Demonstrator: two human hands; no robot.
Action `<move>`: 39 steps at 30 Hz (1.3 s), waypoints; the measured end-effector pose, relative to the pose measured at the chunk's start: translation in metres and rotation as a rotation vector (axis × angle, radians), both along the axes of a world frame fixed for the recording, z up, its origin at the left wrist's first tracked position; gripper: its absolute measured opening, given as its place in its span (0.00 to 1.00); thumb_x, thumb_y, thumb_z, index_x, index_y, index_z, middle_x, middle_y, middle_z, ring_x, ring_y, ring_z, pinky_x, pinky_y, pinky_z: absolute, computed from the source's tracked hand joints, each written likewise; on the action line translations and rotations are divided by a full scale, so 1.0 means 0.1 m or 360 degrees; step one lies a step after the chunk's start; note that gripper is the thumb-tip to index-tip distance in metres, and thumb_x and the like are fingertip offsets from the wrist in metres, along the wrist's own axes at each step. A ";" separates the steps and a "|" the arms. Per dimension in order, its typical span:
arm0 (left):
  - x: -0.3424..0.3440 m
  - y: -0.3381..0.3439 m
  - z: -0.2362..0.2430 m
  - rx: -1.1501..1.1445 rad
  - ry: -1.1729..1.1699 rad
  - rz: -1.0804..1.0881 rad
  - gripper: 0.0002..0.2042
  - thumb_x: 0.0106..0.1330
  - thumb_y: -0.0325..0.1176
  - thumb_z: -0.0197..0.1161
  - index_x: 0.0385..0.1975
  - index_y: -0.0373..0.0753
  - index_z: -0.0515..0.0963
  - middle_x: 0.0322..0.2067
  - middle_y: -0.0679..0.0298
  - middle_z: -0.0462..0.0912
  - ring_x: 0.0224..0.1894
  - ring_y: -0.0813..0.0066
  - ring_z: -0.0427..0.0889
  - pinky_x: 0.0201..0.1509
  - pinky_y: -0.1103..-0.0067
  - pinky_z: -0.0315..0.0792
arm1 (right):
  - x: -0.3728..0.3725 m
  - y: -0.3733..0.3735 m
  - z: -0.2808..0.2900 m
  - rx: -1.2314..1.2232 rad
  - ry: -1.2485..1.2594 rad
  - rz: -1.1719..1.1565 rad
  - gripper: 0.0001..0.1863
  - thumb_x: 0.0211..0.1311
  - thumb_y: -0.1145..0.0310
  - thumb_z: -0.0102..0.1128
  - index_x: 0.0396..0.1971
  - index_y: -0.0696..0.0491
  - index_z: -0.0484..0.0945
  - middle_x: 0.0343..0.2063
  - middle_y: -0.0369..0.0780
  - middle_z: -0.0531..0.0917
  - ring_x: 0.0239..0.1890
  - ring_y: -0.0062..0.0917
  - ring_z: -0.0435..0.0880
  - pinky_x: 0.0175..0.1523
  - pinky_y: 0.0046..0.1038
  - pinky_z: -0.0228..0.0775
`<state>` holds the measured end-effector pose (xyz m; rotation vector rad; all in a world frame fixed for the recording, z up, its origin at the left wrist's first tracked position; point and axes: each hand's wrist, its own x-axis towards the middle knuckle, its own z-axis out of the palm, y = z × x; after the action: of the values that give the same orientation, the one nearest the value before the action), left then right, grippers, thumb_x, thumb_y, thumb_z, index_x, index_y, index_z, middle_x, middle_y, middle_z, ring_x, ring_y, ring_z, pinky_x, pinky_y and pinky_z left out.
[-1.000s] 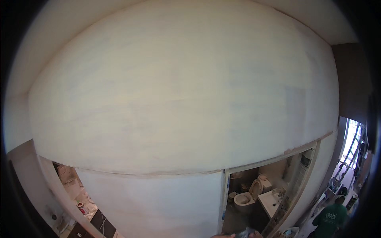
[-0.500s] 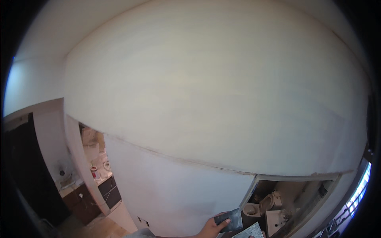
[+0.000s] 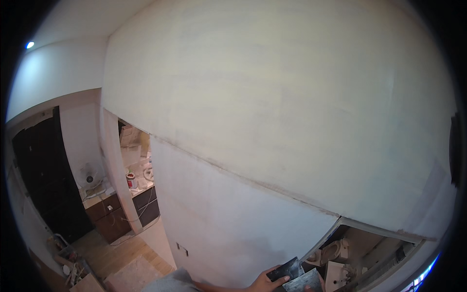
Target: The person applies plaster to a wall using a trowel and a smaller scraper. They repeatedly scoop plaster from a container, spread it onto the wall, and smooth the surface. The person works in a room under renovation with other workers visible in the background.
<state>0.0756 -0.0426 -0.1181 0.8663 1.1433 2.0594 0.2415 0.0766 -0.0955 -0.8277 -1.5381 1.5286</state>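
Low in the head view, my left hand [image 3: 263, 282] is closed around a dark, flat putty scraper [image 3: 289, 268], thumb lying on its face. My right hand [image 3: 321, 284] shows only a few fingertips at the lower edge. These grip a second putty scraper [image 3: 303, 282], grey with pale smears. The two scrapers meet, the dark one's lower edge against the grey one. Both are held away from the big wall, whose pale upper part [image 3: 272, 97] looks streaky and patchy.
A rough seam [image 3: 243, 176] separates the upper wall from the whiter lower wall [image 3: 214, 224]. Below right, an opening shows a toilet [image 3: 335, 250] and a washbasin [image 3: 335, 276]. At left stand a dark door [image 3: 48, 170], a fan [image 3: 89, 179] and brown cabinets [image 3: 108, 219]; clutter [image 3: 70, 265] lies on the floor.
My view has swung left and tilted, bringing more floor and the door into sight. The two scrapers have come together, the dark one now touching the grey one.
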 end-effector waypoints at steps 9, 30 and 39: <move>0.04 0.04 -0.07 0.0020 0.0247 0.0068 0.27 0.66 0.29 0.69 0.64 0.30 0.71 0.57 0.58 0.80 0.59 0.71 0.76 0.67 0.72 0.67 | -0.03 0.07 -0.09 -0.0034 0.0080 -0.0076 0.30 0.62 0.72 0.67 0.64 0.60 0.71 0.55 0.45 0.81 0.54 0.29 0.80 0.60 0.28 0.73; 0.10 0.27 0.24 -0.0219 0.0618 -0.0632 0.26 0.69 0.25 0.66 0.66 0.29 0.68 0.47 0.59 0.85 0.48 0.80 0.81 0.55 0.82 0.73 | 0.31 -0.32 0.35 -0.0033 0.0121 -0.0420 0.21 0.66 0.69 0.64 0.57 0.58 0.81 0.47 0.39 0.85 0.49 0.19 0.80 0.57 0.24 0.70; 0.22 0.39 0.13 -0.0315 0.0600 -0.0930 0.28 0.69 0.26 0.65 0.68 0.30 0.66 0.50 0.58 0.83 0.54 0.77 0.78 0.61 0.79 0.70 | 0.48 -0.39 0.42 0.0069 -0.0015 -0.0425 0.19 0.66 0.70 0.63 0.56 0.57 0.81 0.48 0.41 0.86 0.47 0.20 0.81 0.57 0.25 0.71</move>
<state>0.0975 -0.0033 -0.1055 1.3367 1.0907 1.3217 0.2894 0.0375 -0.0531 -0.9739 -1.3997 1.2946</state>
